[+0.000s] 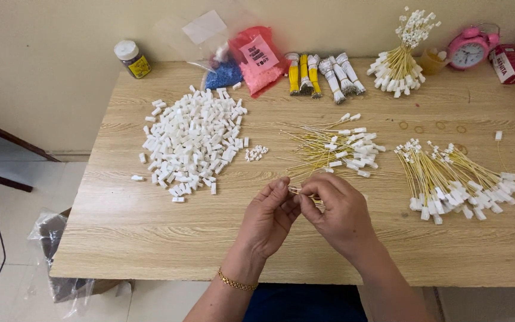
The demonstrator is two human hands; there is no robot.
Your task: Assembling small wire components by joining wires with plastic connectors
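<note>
Left hand: the left hand point(267, 216) is at 6 o'clock on the wooden table point(150, 238), fingers pinched narrow on one end of a thin yellow wire point(296, 191); a gold bracelet point(235, 281) circles its wrist.
Right hand: the right hand point(340, 211) touches the left at the fingertips, thumb and forefinger closed on the same wire.
Wire: it lies between the two hands, mostly hidden by the fingers.
Loose wires: a fan of yellow wires with white ends point(335, 150) lies at 12 o'clock, just beyond the hands.
Finished bundle: a larger heap of capped wires point(457, 182) sits at 3 o'clock.
Connectors: a pile of white plastic housings point(193, 143) sits at 10 o'clock, with a small cluster point(256, 153) beside it.
Far edge: tied wire bundles point(323, 74), bags of beads point(245, 59), a jar point(132, 58) and a pink alarm clock point(467, 49).
</note>
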